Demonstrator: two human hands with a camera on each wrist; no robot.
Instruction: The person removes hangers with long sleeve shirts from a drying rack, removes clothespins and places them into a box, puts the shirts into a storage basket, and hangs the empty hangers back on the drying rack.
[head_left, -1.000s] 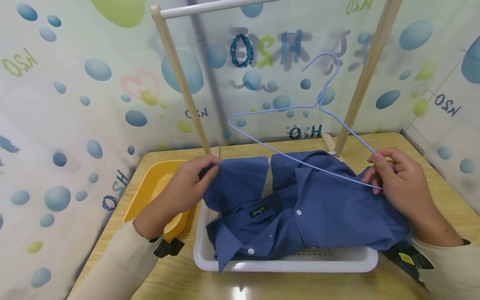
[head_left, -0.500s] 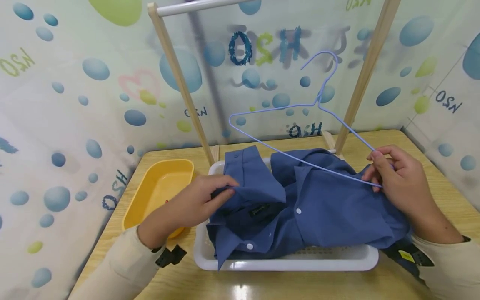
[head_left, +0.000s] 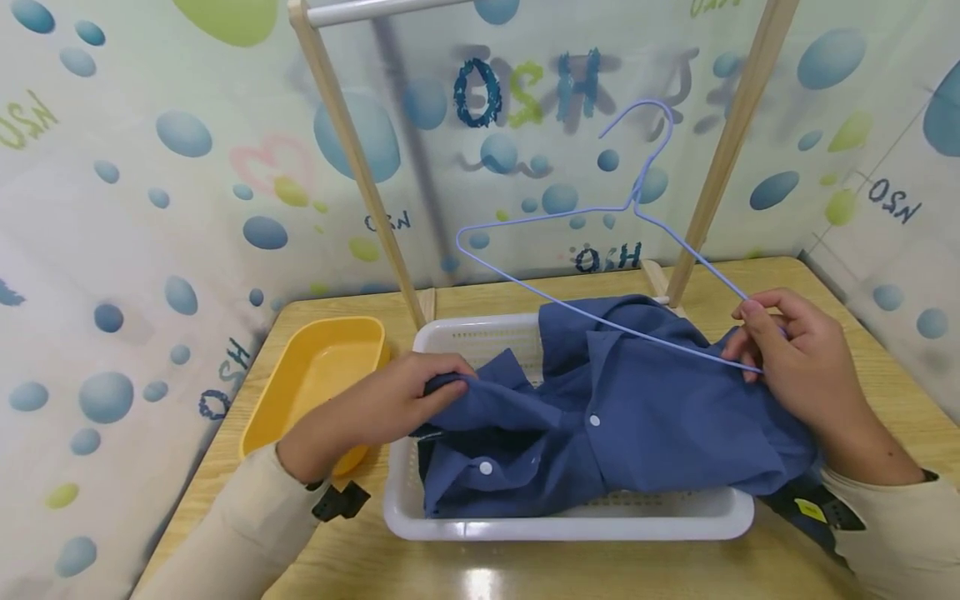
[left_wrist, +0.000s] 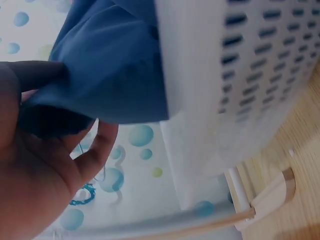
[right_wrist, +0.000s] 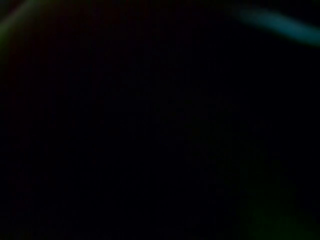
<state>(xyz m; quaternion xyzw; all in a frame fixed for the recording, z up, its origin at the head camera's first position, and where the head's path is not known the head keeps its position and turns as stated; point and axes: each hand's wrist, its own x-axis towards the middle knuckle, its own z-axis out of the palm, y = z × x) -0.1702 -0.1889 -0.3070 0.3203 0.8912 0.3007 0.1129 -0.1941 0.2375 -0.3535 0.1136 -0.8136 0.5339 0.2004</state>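
Observation:
A dark blue button-up shirt [head_left: 667, 417] lies bunched over a white perforated basket [head_left: 600, 529]. My left hand [head_left: 393, 396] pinches a fold of the shirt between thumb and fingers above the basket's left end. In the left wrist view the same fold of blue cloth [left_wrist: 115, 75] passes between thumb and fingers beside the basket wall [left_wrist: 195, 100]. My right hand [head_left: 802, 358] grips the right corner of a light blue wire hanger [head_left: 555, 298]. The hanger slants over the shirt with its hook up and to the left. Nearly everything in the right wrist view is dark.
Left of the basket stands a yellow tray [head_left: 330, 350] on the wooden table [head_left: 600, 575]. Behind the basket rises a rack with wooden posts [head_left: 360, 167] and a white top rail [head_left: 375, 10]. A patterned curtain [head_left: 187, 250] surrounds the table at the back and sides.
My left hand has moved right and down with the cloth, folding it over so the collar label is now covered. The right hand and hanger have hardly moved.

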